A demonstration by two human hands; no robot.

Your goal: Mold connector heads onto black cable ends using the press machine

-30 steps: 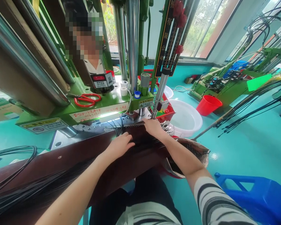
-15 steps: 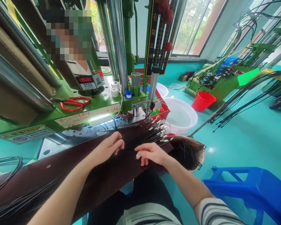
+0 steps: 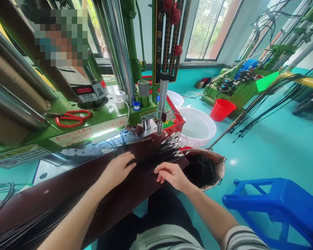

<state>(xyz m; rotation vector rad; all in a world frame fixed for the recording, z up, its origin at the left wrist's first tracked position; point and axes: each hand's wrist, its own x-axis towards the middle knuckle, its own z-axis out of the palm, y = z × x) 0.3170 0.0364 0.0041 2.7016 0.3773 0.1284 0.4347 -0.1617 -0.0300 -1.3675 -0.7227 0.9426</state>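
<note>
Black cables [image 3: 41, 220] are laid lengthwise along the dark brown bench [image 3: 70, 170], from the near left toward the far right. At the right end their pale metal tips [image 3: 173, 144] are fanned out just inside the bench edge.

Left hand [image 3: 120, 168] is held palm down over the middle of the bench, fingers pointed right, thumb parted from them. Dark strands are seen just beyond the fingertips; whether any are pinched by this grip cannot be told, the underside being hidden.

Right hand [image 3: 172, 176] is placed near the right end, on the near side of the metal tips and apart from the left hand. Its fingers are loosely curled; whether a cable is caught in this grip cannot be told.

On the far side a green machine [image 3: 94, 121] is set against the bench. Red-handled scissors [image 3: 73, 118] are laid on its ledge, left of a white roll [image 3: 120, 103] and a blue-and-white spool [image 3: 136, 106].

To the right, beside the bench end, dark cables are gathered in an open sack [image 3: 220, 168]. Beyond it a white basin [image 3: 213, 130] and a red bucket [image 3: 222, 110] are set on the floor; a blue stool [image 3: 284, 198] is placed at near right.
</note>
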